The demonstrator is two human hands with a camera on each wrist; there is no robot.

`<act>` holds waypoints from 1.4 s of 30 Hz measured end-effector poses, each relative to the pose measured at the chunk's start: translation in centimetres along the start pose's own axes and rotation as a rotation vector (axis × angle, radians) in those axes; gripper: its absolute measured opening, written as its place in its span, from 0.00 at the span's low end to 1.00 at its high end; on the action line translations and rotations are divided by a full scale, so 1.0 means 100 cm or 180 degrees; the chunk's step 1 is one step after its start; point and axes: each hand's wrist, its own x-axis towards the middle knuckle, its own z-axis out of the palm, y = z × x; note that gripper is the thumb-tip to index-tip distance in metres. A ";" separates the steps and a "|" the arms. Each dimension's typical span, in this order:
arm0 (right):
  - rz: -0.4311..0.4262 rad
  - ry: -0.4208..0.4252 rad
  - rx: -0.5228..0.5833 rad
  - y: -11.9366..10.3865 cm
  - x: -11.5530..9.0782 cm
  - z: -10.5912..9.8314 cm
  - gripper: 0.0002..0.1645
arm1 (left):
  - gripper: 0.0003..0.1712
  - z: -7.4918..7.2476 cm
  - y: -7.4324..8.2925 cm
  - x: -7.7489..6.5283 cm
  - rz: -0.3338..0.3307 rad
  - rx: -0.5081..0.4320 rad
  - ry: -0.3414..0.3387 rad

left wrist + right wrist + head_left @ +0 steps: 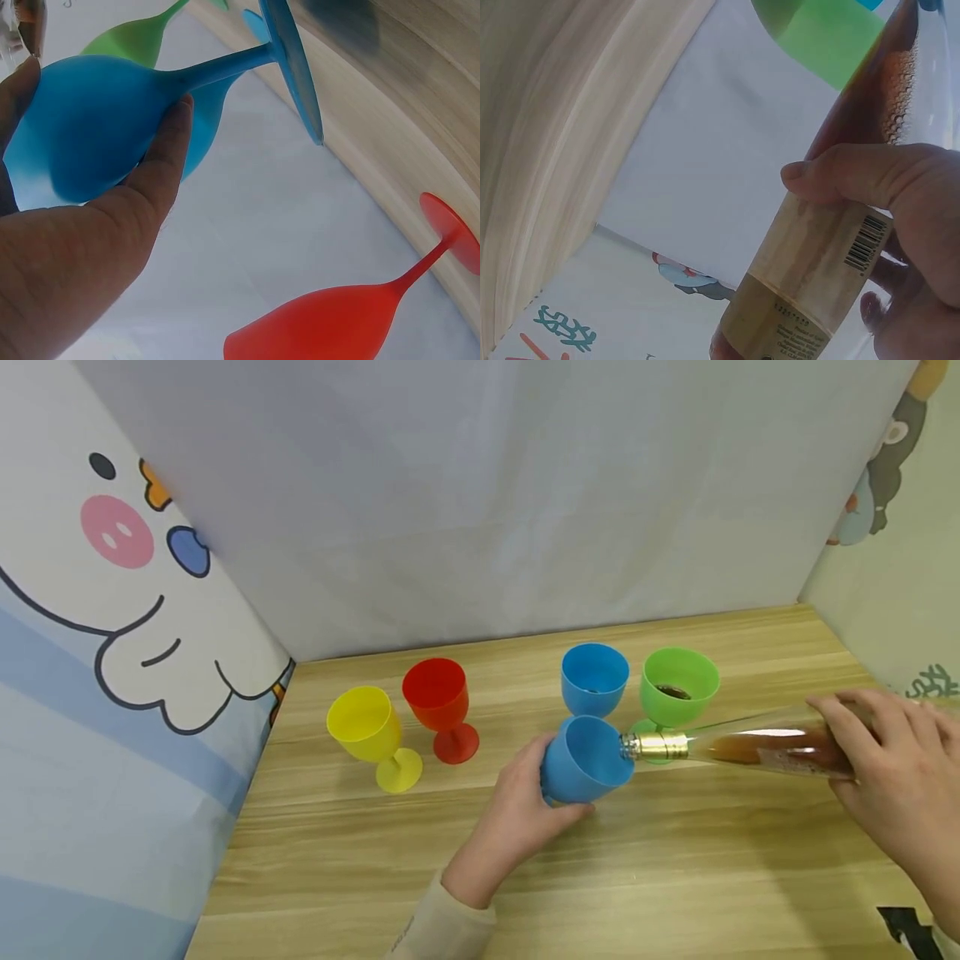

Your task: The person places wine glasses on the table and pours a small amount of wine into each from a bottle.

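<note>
Over the wood-grain table (637, 893) on my feed, I have the left hand (527, 800) curled round a tilted blue goblet (573, 777) and the right hand (900, 768) wrapped round a bottle (765, 750), its mouth at that goblet's rim. I judge the pouring partway along: I make out no liquid in the tilted one, nor beyond in the yellow goblet (367, 737) or red goblet (437, 706), but dark liquid (673, 692) in the green goblet (667, 708); the far blue goblet (591, 700) I cannot tell.

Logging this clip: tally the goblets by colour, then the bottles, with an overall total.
Yellow goblet: 1
Red goblet: 1
Blue goblets: 2
Green goblet: 1
Bottle: 1
Total: 6
</note>
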 end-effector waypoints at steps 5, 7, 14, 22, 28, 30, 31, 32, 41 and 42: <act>0.0005 0.0025 0.0035 0.002 0.002 -0.001 0.59 | 0.50 0.000 0.000 0.001 0.0033 0.0012 -0.0013; 0.0012 0.0014 0.0046 0.002 0.002 -0.001 0.59 | 0.50 0.000 -0.001 0.001 0.0051 -0.0004 -0.0023; -0.0019 -0.0002 0.0048 0.004 0.002 0.000 0.57 | 0.49 0.001 -0.001 0.001 0.0071 -0.0021 -0.0041; -0.0093 -0.0099 0.0070 0.006 0.004 -0.002 0.50 | 0.49 0.001 -0.002 0.002 0.0070 -0.0008 -0.0039; -0.0087 0.0104 0.0121 0.006 0.004 0.003 0.50 | 0.49 0.001 -0.003 0.002 0.0074 -0.0024 -0.0035; -0.0081 0.0059 0.0092 0.006 0.003 0.002 0.50 | 0.48 0.001 -0.003 0.002 0.0081 -0.0026 -0.0042; -0.0080 0.0038 0.0077 0.007 0.003 0.002 0.50 | 0.48 0.001 -0.003 0.002 0.0086 -0.0028 -0.0045; -0.0084 0.0002 0.0059 0.007 0.003 0.001 0.51 | 0.48 0.001 -0.003 0.002 0.0089 -0.0029 -0.0047; -0.0089 -0.0127 0.0032 0.006 0.005 -0.001 0.48 | 0.48 0.001 -0.002 0.001 0.0073 -0.0024 -0.0048; -0.0082 -0.0081 0.0049 0.006 0.005 0.000 0.48 | 0.48 0.001 -0.002 0.001 0.0073 -0.0032 -0.0048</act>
